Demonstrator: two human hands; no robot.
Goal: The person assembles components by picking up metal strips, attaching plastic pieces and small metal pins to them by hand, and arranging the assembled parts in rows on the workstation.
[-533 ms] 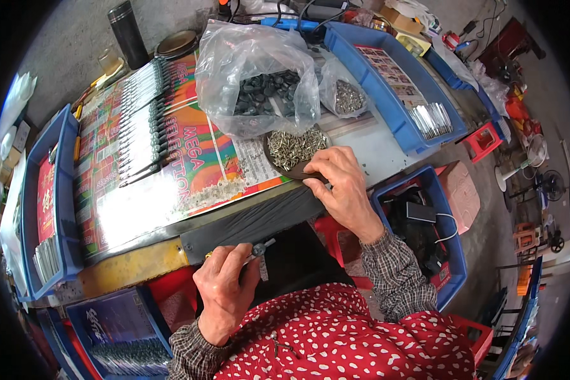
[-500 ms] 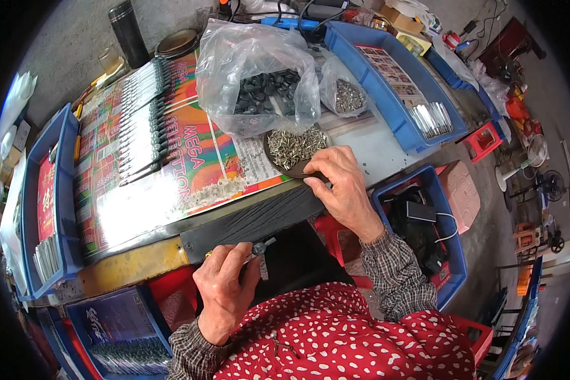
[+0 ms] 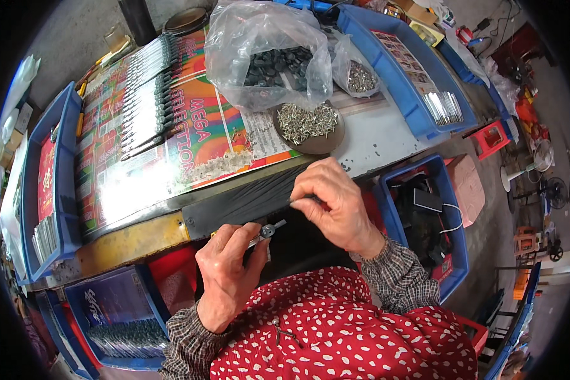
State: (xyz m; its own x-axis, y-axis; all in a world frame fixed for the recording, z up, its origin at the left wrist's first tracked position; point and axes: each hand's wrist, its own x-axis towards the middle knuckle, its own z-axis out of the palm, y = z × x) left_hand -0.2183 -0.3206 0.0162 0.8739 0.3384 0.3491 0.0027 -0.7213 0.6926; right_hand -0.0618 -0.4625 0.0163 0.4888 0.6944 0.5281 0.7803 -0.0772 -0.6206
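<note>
My left hand [image 3: 231, 269] is closed round a small piece with a dark grey, round head [image 3: 268, 230] and a short silver tip pointing right. My fingers hide the rest of the piece. My right hand [image 3: 334, 206] is in front of the table edge, thumb and forefinger pinched together; whatever is between them is too small or hidden. Just beyond it sits a round brown dish [image 3: 323, 146] with a heap of small silver rivet-like pins [image 3: 307, 121]. A clear plastic bag [image 3: 231, 63] of dark grey plastic parts [image 3: 278, 66] lies behind the dish.
Silver pieces with dark ends [image 3: 149, 101] lie in a row on the colourful printed sheet. Blue trays stand at the left [image 3: 62, 209] and back right [image 3: 386, 69]. A smaller bag of metal bits [image 3: 360, 77] is beside the large bag. Below the table are blue bins [image 3: 459, 266].
My right hand has come away from the dish, back toward me and closer to my left hand, its fingers still pinched. My left hand keeps its hold. The view has shifted slightly.
</note>
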